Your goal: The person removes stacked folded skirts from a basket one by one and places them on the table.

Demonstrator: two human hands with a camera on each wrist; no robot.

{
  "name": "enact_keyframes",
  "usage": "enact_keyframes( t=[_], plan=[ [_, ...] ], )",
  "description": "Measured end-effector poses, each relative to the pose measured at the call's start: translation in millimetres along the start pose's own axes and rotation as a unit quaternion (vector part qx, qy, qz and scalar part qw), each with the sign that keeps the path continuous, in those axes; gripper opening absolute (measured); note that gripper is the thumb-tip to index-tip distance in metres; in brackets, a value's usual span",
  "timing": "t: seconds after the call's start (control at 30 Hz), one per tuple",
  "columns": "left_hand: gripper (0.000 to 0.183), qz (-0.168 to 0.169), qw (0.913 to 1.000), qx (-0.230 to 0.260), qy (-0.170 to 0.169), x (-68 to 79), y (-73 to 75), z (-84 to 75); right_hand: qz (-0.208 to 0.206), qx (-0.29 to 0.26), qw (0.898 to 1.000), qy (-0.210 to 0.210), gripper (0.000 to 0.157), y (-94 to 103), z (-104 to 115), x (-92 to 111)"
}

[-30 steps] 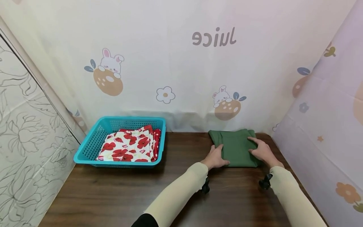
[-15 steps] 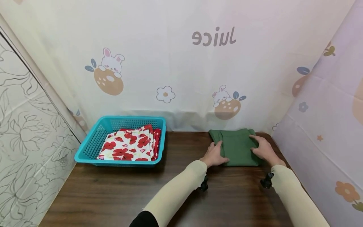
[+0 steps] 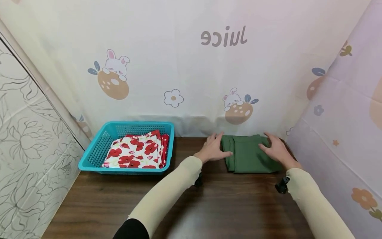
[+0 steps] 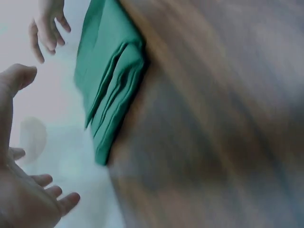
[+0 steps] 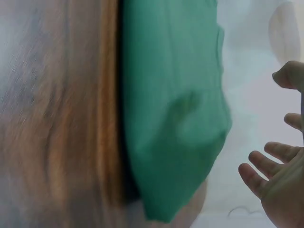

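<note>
A folded green cloth [image 3: 249,156] lies on the right side of the table against the back curtain; its stacked layers show in the left wrist view. My left hand [image 3: 212,148] is at the cloth's left edge, thumb and fingers spread, holding nothing. On the other side my right hand [image 3: 277,151] hovers over the right edge with its fingers parted. In the right wrist view a gap shows between the right hand [image 5: 280,166] and the green cloth [image 5: 175,104], on which the hand's shadow falls.
A blue plastic basket [image 3: 92,167] stands at the left back. In it lie a folded white cloth with red flowers [image 3: 134,154] and red dotted cloth [image 3: 164,149]. Printed curtains [image 3: 179,66] close off the back and sides of the brown wooden table [image 3: 119,199].
My left hand has let go of the green cloth's left side and moved off to the left. The right hand has lifted slightly off its right edge. The basket stays put.
</note>
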State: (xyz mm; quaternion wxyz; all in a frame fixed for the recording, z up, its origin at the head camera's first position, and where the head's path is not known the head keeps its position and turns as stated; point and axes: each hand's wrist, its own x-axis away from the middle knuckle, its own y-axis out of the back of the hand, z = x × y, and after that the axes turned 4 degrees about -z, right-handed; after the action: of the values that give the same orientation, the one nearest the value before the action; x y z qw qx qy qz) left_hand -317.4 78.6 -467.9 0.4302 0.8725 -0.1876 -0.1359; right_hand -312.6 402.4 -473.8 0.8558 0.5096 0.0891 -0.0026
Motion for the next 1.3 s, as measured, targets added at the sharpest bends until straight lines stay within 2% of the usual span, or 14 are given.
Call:
enact_keyframes(
  t=[0.1,0.2,0.37,0.47,0.63,0.83,1.0,1.1,1.3],
  plan=[
    [0.098,0.001,0.9996,0.002,-0.027,0.6,18.5,8.9,-0.003,0.001,1.000,0.004,0.080,4.1,13.6,-5.7],
    [0.099,-0.003,0.9987,0.025,-0.044,2.1,34.0,19.2,0.000,-0.001,1.000,0.015,0.083,6.7,27.3,-10.2],
    [0.104,-0.012,0.9959,0.073,-0.052,10.1,58.3,31.3,0.002,-0.003,1.000,0.025,0.088,9.8,46.5,-16.6],
    [0.106,-0.017,0.9962,0.073,-0.045,18.9,74.0,35.3,0.005,-0.007,1.000,0.026,0.093,12.0,59.4,-20.6],
    [0.106,-0.019,0.9986,0.044,-0.020,33.6,95.5,45.3,0.015,-0.010,0.999,0.030,0.098,15.1,80.4,-24.3],
    [0.101,-0.017,0.9997,0.019,0.000,49.7,117.2,65.6,0.019,-0.004,0.999,0.034,0.100,14.2,100.9,-25.2],
    [0.101,-0.021,0.9994,-0.026,0.007,64.2,136.9,83.9,0.011,0.029,0.998,0.053,0.104,10.2,120.6,-29.4],
    [0.102,-0.025,0.9972,-0.069,0.015,74.0,147.8,93.4,-0.001,0.047,0.996,0.070,0.104,7.8,134.6,-32.2],
    [0.108,-0.033,0.9870,-0.150,0.047,94.3,165.6,114.0,-0.005,0.070,0.993,0.094,0.103,-0.8,163.9,-35.5]
  ],
)
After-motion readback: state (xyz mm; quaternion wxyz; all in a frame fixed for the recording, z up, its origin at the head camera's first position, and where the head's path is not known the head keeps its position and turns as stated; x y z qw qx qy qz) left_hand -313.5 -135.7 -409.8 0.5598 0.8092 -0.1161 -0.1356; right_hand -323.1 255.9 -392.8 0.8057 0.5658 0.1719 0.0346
